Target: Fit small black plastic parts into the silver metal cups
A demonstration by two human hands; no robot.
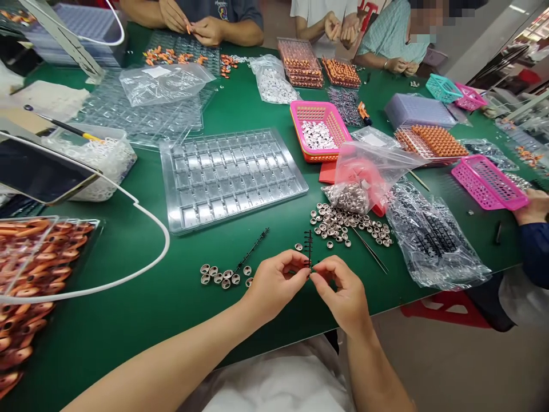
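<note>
Close to the table's front edge, my left hand [271, 285] pinches an upright black plastic sprue strip [309, 245] with short side branches. My right hand [345, 293] is closed, thumb against fingers, at the lower end of that strip. Whatever sits between its fingertips is too small and covered to make out. Left of my hands lie several small silver cup-shaped pieces [226, 282] and a second black sprue strip [254, 249]. Beyond my right hand spreads a pile of similar silver pieces [338, 220], with metal tweezers [372, 253] beside it.
A clear blister tray [235, 177] lies ahead. Behind it stands a pink basket [300, 123] of white parts. Bags of silver pieces [351, 197] and black strips [437, 240] lie right. A phone [38, 166], white cable [165, 234] and orange-part trays [47, 274] are left. Co-workers' hands [208, 30] work opposite.
</note>
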